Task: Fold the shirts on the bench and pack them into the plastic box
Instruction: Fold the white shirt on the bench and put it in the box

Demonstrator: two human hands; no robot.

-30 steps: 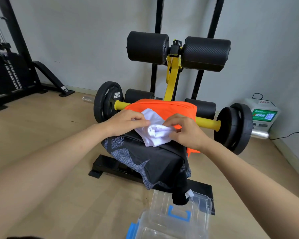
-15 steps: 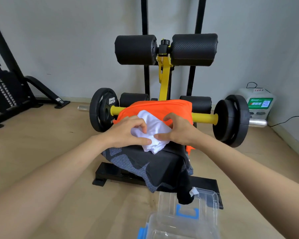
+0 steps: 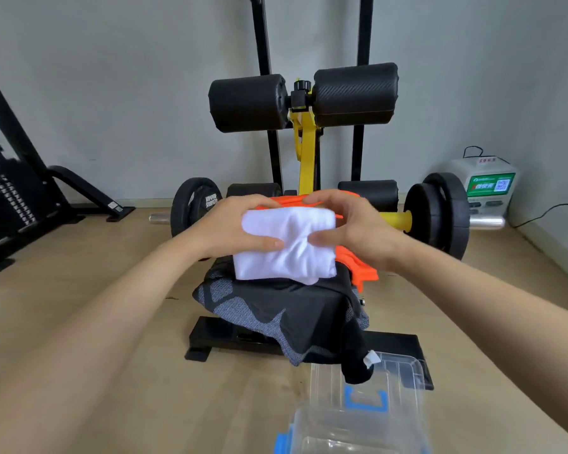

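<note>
Both hands are clamped on the folded white shirt: the left hand grips its left edge and the right hand its right edge, thumbs pressed into the front face and fingers curled behind. The bundle is held beyond the plastic box and higher than it, a little to the box's left. Its long axis runs side to side. Whether its lower edge touches the black patterned shirt draped underneath, I cannot tell. That dark shirt hangs down until its tip overlaps the box's far rim. An orange shirt lies farther beyond the box, on the bench. The box sits toward the person from the hands and slightly right, so the right hand is nearer. I judge the bundle must come back, down and a bit rightward
</note>
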